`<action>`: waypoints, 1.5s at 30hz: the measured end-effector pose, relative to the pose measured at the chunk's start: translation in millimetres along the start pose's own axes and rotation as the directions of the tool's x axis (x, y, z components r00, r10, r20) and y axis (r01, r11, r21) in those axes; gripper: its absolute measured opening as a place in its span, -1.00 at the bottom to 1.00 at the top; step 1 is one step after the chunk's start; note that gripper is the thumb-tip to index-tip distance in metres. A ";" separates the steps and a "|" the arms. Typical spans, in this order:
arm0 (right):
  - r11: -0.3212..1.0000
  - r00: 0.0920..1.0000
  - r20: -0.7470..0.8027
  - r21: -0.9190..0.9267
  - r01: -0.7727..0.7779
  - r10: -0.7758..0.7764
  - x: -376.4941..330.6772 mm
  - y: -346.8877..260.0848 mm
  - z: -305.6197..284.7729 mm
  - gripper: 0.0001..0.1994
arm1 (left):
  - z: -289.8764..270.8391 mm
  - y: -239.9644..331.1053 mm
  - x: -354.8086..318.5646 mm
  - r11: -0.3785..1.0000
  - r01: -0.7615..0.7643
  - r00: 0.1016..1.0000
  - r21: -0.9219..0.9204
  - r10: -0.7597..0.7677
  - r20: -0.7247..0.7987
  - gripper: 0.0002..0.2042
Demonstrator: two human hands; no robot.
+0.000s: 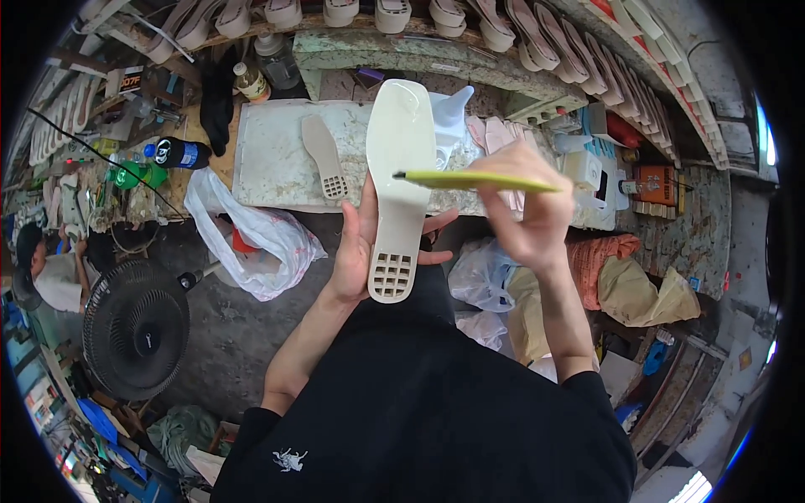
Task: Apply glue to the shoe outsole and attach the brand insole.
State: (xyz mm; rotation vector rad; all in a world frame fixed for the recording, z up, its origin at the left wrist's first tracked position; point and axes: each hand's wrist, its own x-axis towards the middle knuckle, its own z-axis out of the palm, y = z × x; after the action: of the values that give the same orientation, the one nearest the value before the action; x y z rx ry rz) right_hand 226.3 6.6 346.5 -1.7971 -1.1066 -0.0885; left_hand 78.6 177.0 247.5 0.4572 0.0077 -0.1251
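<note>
A cream shoe sole [398,220] lies lengthwise over my left hand [354,258], which supports it from below. The thumb shows along its left side, and fingertips come out on its right. The sole's front half looks glossy; its heel end has a grid of square holes. My right hand [533,205] is closed on a yellow brush [470,180] with a dark tip. That tip is over the sole's middle; whether it touches, I cannot tell. A second, beige sole [320,149] lies on the bench to the left, near a white container with a pointed spout [454,107].
The worn white bench top [264,159] spans the space ahead. Racks of soles [537,42] curve above it. Bottles [176,152] and a white plastic bag [251,251] are at left, near a black fan [138,329]. Sacks [637,289] stand at right. Another person [54,268] is far left.
</note>
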 end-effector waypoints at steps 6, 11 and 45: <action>0.949 0.940 -0.274 -0.185 -0.257 0.202 26.4 62.6 7.8 -0.85 | -3.2 -1.3 -6.6 0.994 0.039 0.997 -0.101 -0.031 0.075 -0.17; 0.999 0.991 -0.132 -0.049 -0.001 -0.005 40.7 60.0 -17.1 -0.85 | -6.6 -0.7 -5.5 0.989 0.043 0.997 -0.143 -0.033 0.066 -0.18; 0.948 0.979 0.115 -0.253 0.193 -0.168 -40.9 -55.0 41.6 -0.72 | -3.6 24.9 29.2 0.958 -0.234 0.966 -0.167 0.209 -0.155 -0.14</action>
State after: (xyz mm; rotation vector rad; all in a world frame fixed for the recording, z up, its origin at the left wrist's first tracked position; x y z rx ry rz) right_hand 147.0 17.6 342.9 -1.9447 -1.3781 -0.2766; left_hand 110.6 197.3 254.1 0.2776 0.1004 0.1276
